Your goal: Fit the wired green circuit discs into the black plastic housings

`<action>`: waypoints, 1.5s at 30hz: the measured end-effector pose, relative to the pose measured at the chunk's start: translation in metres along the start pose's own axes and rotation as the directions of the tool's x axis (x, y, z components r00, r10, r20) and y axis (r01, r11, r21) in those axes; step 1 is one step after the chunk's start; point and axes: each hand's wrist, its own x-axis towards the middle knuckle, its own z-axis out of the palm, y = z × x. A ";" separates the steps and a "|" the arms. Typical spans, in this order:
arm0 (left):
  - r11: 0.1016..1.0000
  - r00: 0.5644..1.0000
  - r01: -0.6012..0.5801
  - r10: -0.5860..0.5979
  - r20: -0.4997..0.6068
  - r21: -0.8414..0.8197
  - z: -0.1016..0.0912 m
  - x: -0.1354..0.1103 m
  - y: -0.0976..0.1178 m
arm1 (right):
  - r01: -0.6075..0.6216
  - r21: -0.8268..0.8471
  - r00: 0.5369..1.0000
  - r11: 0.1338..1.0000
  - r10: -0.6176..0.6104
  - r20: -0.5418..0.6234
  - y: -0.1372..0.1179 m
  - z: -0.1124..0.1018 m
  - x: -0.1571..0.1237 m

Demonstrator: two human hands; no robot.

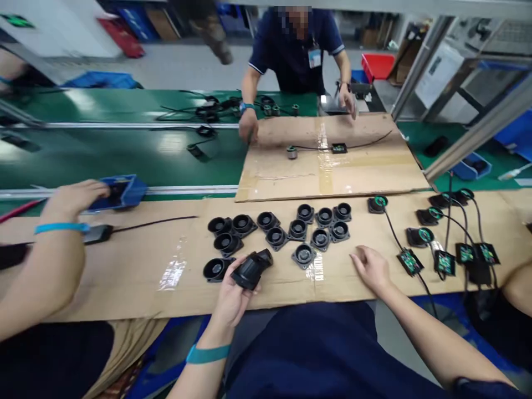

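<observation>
My left hand is closed around a black plastic housing with a short angled neck, held just above the cardboard near the front edge. Over the cardboard to the right, my right hand has its fingers loosely bent and apart, with nothing visible in it. Between and beyond my hands lie several black square-flanged round cups, their hollow sides up. Nearest my right hand on its right is a green circuit board in a black case, wired to a round black part.
Across the bench a co-worker's hands are over a raised cardboard sheet bearing a wired motor. At left, another person's hand reaches into a blue bin. More wired boards lie at right, beside a metal post.
</observation>
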 end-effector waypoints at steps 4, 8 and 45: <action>0.993 0.998 -0.037 0.042 0.037 -0.115 -0.016 0.008 -0.005 | 0.046 -0.051 0.999 0.998 -0.047 -0.021 0.008 0.005 0.000; 0.983 0.992 -0.101 0.112 0.062 -0.151 -0.028 0.008 -0.011 | 0.052 -0.068 0.997 0.996 -0.056 -0.060 0.011 0.007 -0.002; 0.149 0.578 -0.659 0.727 0.370 0.737 -0.039 -0.029 -0.077 | 0.232 0.704 0.763 0.671 -0.574 0.296 -0.216 0.068 0.015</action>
